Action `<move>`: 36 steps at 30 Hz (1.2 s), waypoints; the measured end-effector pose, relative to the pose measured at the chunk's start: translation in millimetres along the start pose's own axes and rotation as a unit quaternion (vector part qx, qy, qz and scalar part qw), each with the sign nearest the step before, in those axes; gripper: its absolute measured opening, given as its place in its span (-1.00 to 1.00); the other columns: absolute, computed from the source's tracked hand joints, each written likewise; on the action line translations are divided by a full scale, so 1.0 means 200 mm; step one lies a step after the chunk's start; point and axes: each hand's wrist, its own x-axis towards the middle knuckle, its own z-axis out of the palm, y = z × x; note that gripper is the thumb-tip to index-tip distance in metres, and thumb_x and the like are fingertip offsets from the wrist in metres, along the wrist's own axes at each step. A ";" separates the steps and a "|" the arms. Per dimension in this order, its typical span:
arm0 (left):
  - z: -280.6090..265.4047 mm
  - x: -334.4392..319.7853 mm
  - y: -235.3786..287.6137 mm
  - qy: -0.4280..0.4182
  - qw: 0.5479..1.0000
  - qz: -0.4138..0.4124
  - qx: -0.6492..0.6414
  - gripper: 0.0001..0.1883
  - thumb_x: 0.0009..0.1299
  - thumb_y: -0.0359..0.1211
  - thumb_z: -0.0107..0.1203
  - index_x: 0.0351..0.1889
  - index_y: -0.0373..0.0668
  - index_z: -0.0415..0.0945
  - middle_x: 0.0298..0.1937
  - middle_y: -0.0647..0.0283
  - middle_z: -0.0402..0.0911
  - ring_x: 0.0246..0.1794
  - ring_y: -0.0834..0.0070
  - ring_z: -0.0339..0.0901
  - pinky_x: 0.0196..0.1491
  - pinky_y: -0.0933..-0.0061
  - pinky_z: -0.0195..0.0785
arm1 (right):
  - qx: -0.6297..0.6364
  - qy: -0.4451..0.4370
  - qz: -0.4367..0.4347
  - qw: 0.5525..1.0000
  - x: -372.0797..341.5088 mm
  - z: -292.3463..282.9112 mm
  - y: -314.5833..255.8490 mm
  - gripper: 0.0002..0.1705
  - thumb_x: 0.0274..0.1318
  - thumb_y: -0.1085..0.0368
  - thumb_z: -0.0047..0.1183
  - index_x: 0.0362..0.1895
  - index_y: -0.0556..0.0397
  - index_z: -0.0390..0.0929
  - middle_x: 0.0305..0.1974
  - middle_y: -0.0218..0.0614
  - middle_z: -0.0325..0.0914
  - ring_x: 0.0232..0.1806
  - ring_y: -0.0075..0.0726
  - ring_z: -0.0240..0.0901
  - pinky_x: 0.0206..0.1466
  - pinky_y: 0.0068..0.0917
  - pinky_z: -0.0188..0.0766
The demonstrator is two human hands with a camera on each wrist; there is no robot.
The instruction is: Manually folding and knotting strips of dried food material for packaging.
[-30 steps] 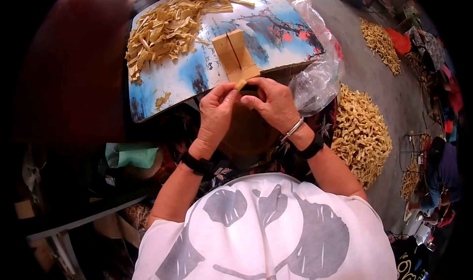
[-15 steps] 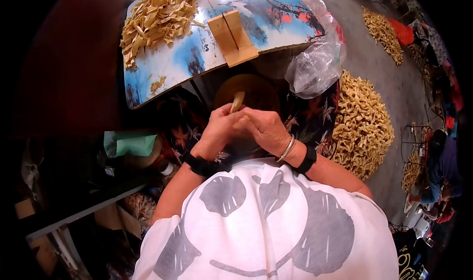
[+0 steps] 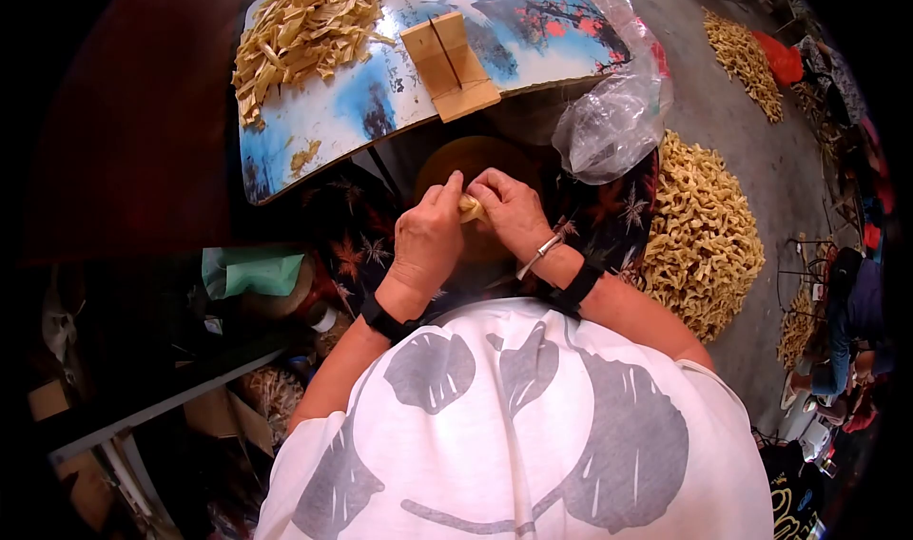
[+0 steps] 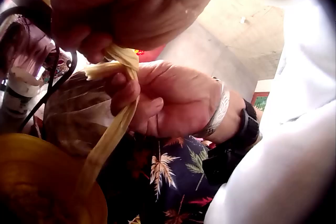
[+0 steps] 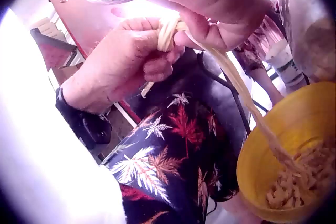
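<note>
Both hands meet above the lap, working one pale yellow flat strip (image 3: 471,209). My left hand (image 3: 428,241) pinches its folded, looped part (image 5: 168,32) between thumb and fingers. From the other side, my right hand (image 3: 514,215) grips the strip close to that loop, fingertips near the left ones. A long tail (image 4: 110,142) of the strip hangs from the fingers toward a yellow bucket (image 5: 249,166). Small pale pieces (image 5: 294,192) lie inside the bucket, and the tail's lower end overlaps them in the right wrist view.
A painted table (image 3: 418,93) stands ahead, bearing a heap of pale strips (image 3: 314,36) and a slotted wooden stand (image 3: 447,65). Clear plastic (image 3: 609,126) hangs at its right corner. A large pile of knotted pieces (image 3: 704,245) lies on the floor at right.
Both hands have come back from the table's front edge toward the body. The strip, earlier sticking up from the fingers, is now looped between them with its tail hanging down.
</note>
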 end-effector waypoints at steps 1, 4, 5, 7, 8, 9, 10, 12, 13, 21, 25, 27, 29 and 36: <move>0.00 0.00 0.00 -0.011 1.000 -0.019 -0.009 -0.61 0.24 -0.55 0.09 0.07 -0.28 0.50 -0.22 0.03 0.59 -0.28 0.08 0.61 -0.24 0.26 0.52 | -0.005 -0.024 -0.013 1.000 0.00 -0.02 0.00 -0.71 0.29 0.16 0.05 -0.18 0.17 0.54 -0.40 -0.21 0.60 -0.49 -0.39 0.58 -0.47 -0.49 0.45; 0.00 0.01 -0.01 -0.031 0.996 -0.052 -0.066 -0.61 0.27 -0.63 0.00 0.08 -0.29 0.49 -0.15 -0.04 0.60 -0.20 -0.02 0.59 -0.13 0.21 0.50 | -0.086 -0.043 -0.097 0.991 -0.02 -0.04 -0.03 -0.73 0.28 0.19 0.05 -0.19 0.17 0.56 -0.35 -0.17 0.59 -0.40 -0.40 0.57 -0.29 -0.48 0.46; 0.02 0.01 -0.03 -0.028 0.993 -0.046 -0.104 -0.62 0.27 -0.63 -0.01 0.08 -0.29 0.49 -0.16 -0.04 0.60 -0.20 -0.02 0.59 -0.13 0.22 0.49 | -0.123 -0.040 -0.133 0.983 -0.03 -0.04 -0.03 -0.74 0.28 0.20 0.04 -0.19 0.17 0.57 -0.33 -0.16 0.58 -0.36 -0.41 0.56 -0.23 -0.48 0.47; 0.01 0.01 -0.03 -0.033 0.983 -0.041 -0.174 -0.63 0.28 -0.63 -0.01 0.07 -0.28 0.49 -0.17 -0.03 0.60 -0.20 -0.01 0.59 -0.12 0.27 0.48 | -0.076 -0.052 -0.082 0.992 0.00 -0.07 0.02 -0.75 0.31 0.18 0.03 -0.17 0.12 0.58 -0.26 -0.23 0.59 -0.26 -0.46 0.54 -0.18 -0.49 0.46; 0.00 0.01 -0.03 -0.040 0.977 -0.042 -0.207 -0.64 0.29 -0.63 -0.01 0.06 -0.28 0.48 -0.18 -0.02 0.60 -0.20 0.01 0.59 -0.12 0.30 0.47 | -0.052 -0.059 -0.057 0.995 0.01 -0.07 0.04 -0.75 0.32 0.17 0.02 -0.16 0.09 0.58 -0.23 -0.26 0.59 -0.21 -0.49 0.52 -0.16 -0.50 0.46; -0.01 0.01 -0.03 -0.048 0.969 -0.044 -0.239 -0.64 0.29 -0.63 -0.01 0.06 -0.28 0.48 -0.19 -0.01 0.60 -0.20 0.02 0.59 -0.12 0.33 0.47 | 0.068 -0.095 0.022 0.993 -0.01 -0.07 0.02 -0.76 0.33 0.17 0.01 -0.14 0.06 0.58 -0.21 -0.31 0.58 -0.18 -0.51 0.51 -0.14 -0.49 0.47; -0.01 0.01 -0.04 -0.038 0.973 -0.029 -0.224 -0.66 0.30 -0.63 0.00 0.05 -0.27 0.48 -0.21 -0.01 0.60 -0.22 0.05 0.60 -0.14 0.34 0.47 | 0.187 -0.129 0.101 0.969 -0.03 -0.07 -0.02 -0.76 0.35 0.16 0.00 -0.12 0.03 0.57 -0.18 -0.36 0.57 -0.15 -0.54 0.50 -0.13 -0.49 0.48; 0.00 0.02 -0.06 -0.019 0.981 0.000 -0.193 -0.68 0.30 -0.62 0.02 0.03 -0.27 0.47 -0.26 0.01 0.60 -0.27 0.12 0.62 -0.18 0.38 0.47 | 0.317 -0.183 0.182 0.913 -0.05 -0.08 -0.07 -0.77 0.37 0.15 -0.02 -0.08 -0.01 0.56 -0.16 -0.45 0.56 -0.10 -0.58 0.48 -0.09 -0.49 0.49; 0.01 0.01 -0.06 -0.014 0.979 -0.044 -0.200 -0.70 0.31 -0.61 0.03 0.02 -0.27 0.47 -0.29 0.02 0.60 -0.30 0.17 0.62 -0.20 0.39 0.47 | 0.333 -0.206 0.184 0.902 -0.04 -0.09 -0.08 -0.77 0.38 0.14 -0.03 -0.06 -0.02 0.55 -0.16 -0.49 0.55 -0.09 -0.60 0.47 -0.07 -0.49 0.50; 0.01 -0.01 -0.01 -0.003 0.856 -0.259 -0.447 -0.95 0.43 -0.48 0.12 -0.20 -0.23 0.50 -0.51 0.37 0.53 -0.51 0.70 0.44 -0.40 0.66 0.33 | 0.113 -0.101 0.015 0.988 0.00 -0.05 -0.05 -0.73 0.39 0.12 -0.04 -0.08 0.04 0.51 -0.30 -0.38 0.60 -0.29 -0.51 0.57 -0.21 -0.45 0.59; -0.01 0.00 -0.08 0.024 0.894 -0.218 -0.392 -0.97 0.47 -0.44 0.08 -0.22 -0.17 0.52 -0.46 0.49 0.48 -0.52 0.80 0.32 -0.47 0.75 0.18 | -0.130 -0.056 -0.123 0.982 -0.04 -0.08 -0.12 -0.78 0.33 0.17 0.02 -0.16 0.06 0.47 -0.45 -0.18 0.59 -0.43 -0.13 0.60 -0.35 -0.28 0.52; -0.06 0.03 -0.15 0.027 0.877 -0.248 -0.411 -0.95 0.41 -0.50 0.10 -0.32 -0.22 0.52 -0.53 0.42 0.49 -0.51 0.73 0.39 -0.42 0.66 0.28 | -0.222 -0.045 -0.182 0.957 -0.05 -0.10 -0.12 -0.81 0.31 0.21 0.03 -0.20 0.07 0.46 -0.47 -0.09 0.57 -0.43 0.05 0.56 -0.37 -0.19 0.47; -0.04 0.02 -0.19 -0.008 0.797 -0.298 -0.525 -0.91 0.46 -0.40 0.12 -0.13 -0.17 0.51 -0.40 0.41 0.53 -0.50 0.70 0.39 -0.43 0.68 0.27 | -0.238 -0.047 -0.194 0.951 -0.08 -0.10 -0.09 -0.84 0.30 0.24 0.03 -0.23 0.07 0.44 -0.46 -0.02 0.54 -0.40 0.20 0.51 -0.38 -0.10 0.41; 0.05 -0.02 -0.02 0.004 0.606 -0.323 -0.727 -0.68 0.46 -0.32 0.15 0.13 -0.17 0.44 0.04 0.28 0.59 0.00 0.50 0.56 0.16 0.36 0.40 | -0.232 0.039 -0.273 0.933 -0.07 -0.01 -0.09 -0.87 0.24 0.28 0.06 -0.23 0.04 0.43 -0.39 -0.06 0.55 -0.35 0.14 0.53 -0.35 -0.12 0.43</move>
